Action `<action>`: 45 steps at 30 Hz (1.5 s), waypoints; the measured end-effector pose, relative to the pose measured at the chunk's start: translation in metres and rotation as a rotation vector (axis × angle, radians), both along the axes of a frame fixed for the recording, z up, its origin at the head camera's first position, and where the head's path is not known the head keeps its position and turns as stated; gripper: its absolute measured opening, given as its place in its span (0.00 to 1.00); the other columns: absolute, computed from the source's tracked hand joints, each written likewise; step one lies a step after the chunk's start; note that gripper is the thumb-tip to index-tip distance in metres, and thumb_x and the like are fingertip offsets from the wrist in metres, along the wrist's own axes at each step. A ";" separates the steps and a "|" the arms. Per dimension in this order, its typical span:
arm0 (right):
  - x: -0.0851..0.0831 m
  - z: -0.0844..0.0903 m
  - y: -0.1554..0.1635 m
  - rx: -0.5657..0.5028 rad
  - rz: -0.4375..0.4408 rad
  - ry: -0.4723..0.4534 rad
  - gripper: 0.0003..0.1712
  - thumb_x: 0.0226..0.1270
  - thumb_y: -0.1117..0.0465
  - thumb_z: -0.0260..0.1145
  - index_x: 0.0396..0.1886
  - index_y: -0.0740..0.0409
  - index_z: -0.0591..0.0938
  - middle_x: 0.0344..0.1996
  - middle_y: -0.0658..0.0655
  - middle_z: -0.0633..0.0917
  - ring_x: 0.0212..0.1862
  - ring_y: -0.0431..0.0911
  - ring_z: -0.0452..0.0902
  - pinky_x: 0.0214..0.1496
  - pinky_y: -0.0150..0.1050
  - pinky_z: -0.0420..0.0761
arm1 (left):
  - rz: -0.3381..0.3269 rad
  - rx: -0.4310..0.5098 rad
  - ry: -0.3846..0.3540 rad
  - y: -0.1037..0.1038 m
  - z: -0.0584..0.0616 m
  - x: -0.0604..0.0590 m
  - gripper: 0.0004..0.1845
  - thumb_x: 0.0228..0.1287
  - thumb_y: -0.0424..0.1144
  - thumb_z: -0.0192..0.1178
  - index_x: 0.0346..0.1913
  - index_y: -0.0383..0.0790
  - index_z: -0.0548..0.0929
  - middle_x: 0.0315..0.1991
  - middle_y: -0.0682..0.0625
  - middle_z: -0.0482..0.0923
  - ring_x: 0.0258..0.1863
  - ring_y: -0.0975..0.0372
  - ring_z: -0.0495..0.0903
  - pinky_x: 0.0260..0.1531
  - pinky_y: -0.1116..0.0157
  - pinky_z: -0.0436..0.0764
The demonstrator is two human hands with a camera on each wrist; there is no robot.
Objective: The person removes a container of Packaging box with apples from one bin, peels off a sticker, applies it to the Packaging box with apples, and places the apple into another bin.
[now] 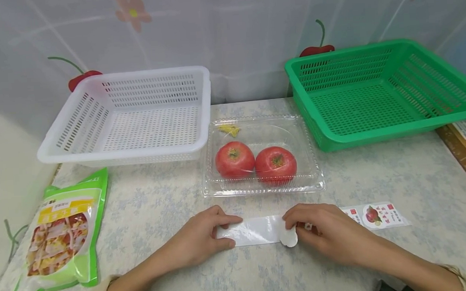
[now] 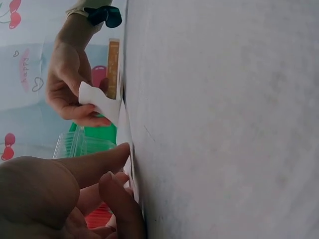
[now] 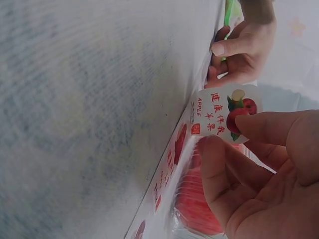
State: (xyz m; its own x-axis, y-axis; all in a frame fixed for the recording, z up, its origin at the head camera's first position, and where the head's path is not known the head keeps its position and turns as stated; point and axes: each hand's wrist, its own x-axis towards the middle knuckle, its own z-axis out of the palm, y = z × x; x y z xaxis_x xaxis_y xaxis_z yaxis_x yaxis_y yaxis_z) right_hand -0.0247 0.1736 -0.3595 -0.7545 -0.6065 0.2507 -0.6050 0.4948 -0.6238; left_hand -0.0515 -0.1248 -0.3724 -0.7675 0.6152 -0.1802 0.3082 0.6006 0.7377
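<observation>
Step in hand: peeling an apple sticker (image 1: 289, 236) off its backing strip (image 1: 253, 230), judging by the lifted, curled edge.
Left hand (image 1: 200, 240): fingers curled onto the strip's left end, thumb and fingertips pinning it flat to the table (image 1: 396, 172); a narrow, pressing hold.
Right hand (image 1: 320, 229): thumb and forefinger pinch the sticker's edge; the right wrist view shows its printed face (image 3: 224, 113) turned up between the fingers.
Where the strip lies: at 6 o'clock from the clear clamshell tray (image 1: 312, 183), near the table's front edge, between both hands; its printed remainder (image 1: 375, 216) runs out toward 3 o'clock past the right hand.
Tray: open, two red apples (image 1: 235, 159) (image 1: 275, 163) side by side, touching or nearly so; a yellow scrap (image 1: 230, 129) at its 11 o'clock corner.
Around: white basket (image 1: 77, 123) at 10 o'clock of the tray, green basket (image 1: 447, 86) at 2 o'clock, a green snack pouch (image 1: 65, 235) at 8 o'clock.
Doing it well: keep the left fingers pressing close to the peel line so the backing does not lift; draw the sticker back low and slowly, holding only its margin so the adhesive stays clean.
Risk: the sticker could curl onto itself or tear if pulled steeply.
</observation>
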 end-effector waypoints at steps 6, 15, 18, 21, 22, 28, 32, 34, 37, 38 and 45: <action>0.000 0.005 -0.001 0.001 -0.011 0.018 0.21 0.55 0.78 0.64 0.36 0.46 0.81 0.38 0.42 0.83 0.35 0.32 0.73 0.31 0.26 0.75 | -0.014 -0.003 0.035 0.001 0.000 0.000 0.24 0.58 0.36 0.72 0.59 0.44 0.83 0.38 0.59 0.71 0.24 0.69 0.68 0.30 0.69 0.74; 0.000 0.022 0.003 -0.039 -0.021 0.066 0.26 0.49 0.81 0.59 0.35 0.44 0.78 0.39 0.40 0.82 0.34 0.32 0.73 0.30 0.23 0.74 | -0.010 -0.019 0.041 0.003 0.001 0.000 0.24 0.57 0.36 0.72 0.58 0.45 0.83 0.38 0.59 0.71 0.24 0.69 0.68 0.26 0.68 0.73; 0.000 0.029 0.005 -0.056 -0.022 0.070 0.27 0.49 0.81 0.59 0.35 0.42 0.78 0.39 0.40 0.82 0.34 0.32 0.74 0.30 0.23 0.73 | -0.012 -0.023 0.042 0.002 0.001 0.000 0.24 0.58 0.36 0.72 0.59 0.45 0.83 0.39 0.59 0.71 0.23 0.69 0.68 0.26 0.68 0.73; 0.000 0.037 0.007 -0.059 -0.050 0.052 0.28 0.49 0.82 0.58 0.36 0.41 0.78 0.40 0.40 0.83 0.33 0.32 0.74 0.29 0.24 0.73 | -0.009 -0.020 0.041 0.002 0.001 0.001 0.23 0.58 0.37 0.72 0.59 0.46 0.83 0.39 0.59 0.71 0.24 0.69 0.68 0.27 0.68 0.72; -0.001 0.040 0.008 -0.059 -0.064 0.047 0.29 0.50 0.82 0.58 0.36 0.41 0.79 0.39 0.39 0.83 0.32 0.32 0.74 0.29 0.25 0.74 | -0.008 -0.020 0.041 0.001 0.001 0.001 0.23 0.58 0.37 0.72 0.59 0.46 0.83 0.38 0.59 0.71 0.24 0.69 0.68 0.27 0.68 0.72; -0.008 0.050 0.009 -0.098 -0.160 0.038 0.29 0.51 0.84 0.58 0.38 0.43 0.81 0.31 0.38 0.80 0.26 0.33 0.72 0.22 0.25 0.70 | 0.012 0.019 0.029 -0.002 0.001 0.002 0.22 0.59 0.38 0.71 0.58 0.48 0.83 0.37 0.60 0.72 0.25 0.69 0.69 0.27 0.68 0.73; -0.015 0.052 0.008 -0.146 -0.199 0.024 0.26 0.55 0.83 0.62 0.38 0.45 0.82 0.27 0.40 0.79 0.24 0.35 0.71 0.18 0.27 0.69 | 0.046 0.089 0.008 -0.007 0.001 0.002 0.20 0.59 0.37 0.71 0.55 0.48 0.85 0.36 0.60 0.75 0.24 0.69 0.70 0.27 0.69 0.73; -0.019 0.053 0.008 -0.154 -0.214 0.021 0.23 0.56 0.81 0.63 0.38 0.47 0.82 0.28 0.40 0.80 0.24 0.36 0.72 0.21 0.28 0.71 | 0.070 0.138 0.002 -0.009 0.002 0.002 0.18 0.59 0.37 0.71 0.54 0.48 0.85 0.35 0.60 0.76 0.24 0.69 0.71 0.26 0.70 0.74; -0.027 0.055 0.006 -0.169 -0.232 0.015 0.20 0.57 0.80 0.65 0.38 0.49 0.83 0.28 0.41 0.81 0.26 0.38 0.74 0.27 0.29 0.74 | 0.103 0.234 0.007 -0.012 0.007 0.002 0.16 0.61 0.38 0.70 0.52 0.47 0.86 0.34 0.60 0.77 0.24 0.67 0.73 0.25 0.70 0.74; -0.030 0.057 0.005 -0.178 -0.240 0.003 0.20 0.58 0.80 0.64 0.37 0.50 0.83 0.29 0.42 0.82 0.26 0.38 0.74 0.28 0.29 0.74 | 0.109 0.271 0.011 -0.014 0.009 0.003 0.15 0.62 0.38 0.69 0.52 0.46 0.86 0.34 0.59 0.77 0.24 0.66 0.73 0.25 0.70 0.75; -0.061 0.064 -0.014 -0.251 -0.319 -0.096 0.12 0.60 0.77 0.64 0.36 0.57 0.84 0.27 0.50 0.81 0.25 0.45 0.72 0.25 0.32 0.72 | 0.134 0.476 0.153 -0.017 0.027 0.005 0.17 0.62 0.35 0.68 0.55 0.45 0.84 0.29 0.57 0.74 0.21 0.65 0.68 0.19 0.70 0.72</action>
State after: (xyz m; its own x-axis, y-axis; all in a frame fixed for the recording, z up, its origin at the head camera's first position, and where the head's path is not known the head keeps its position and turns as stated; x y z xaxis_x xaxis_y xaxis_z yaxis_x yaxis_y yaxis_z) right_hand -0.0854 0.1597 -0.2952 -0.9217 -0.2675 0.2810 -0.3796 0.4731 -0.7950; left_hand -0.0465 -0.1422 -0.3455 -0.8408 0.4963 0.2162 0.3775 0.2511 0.8913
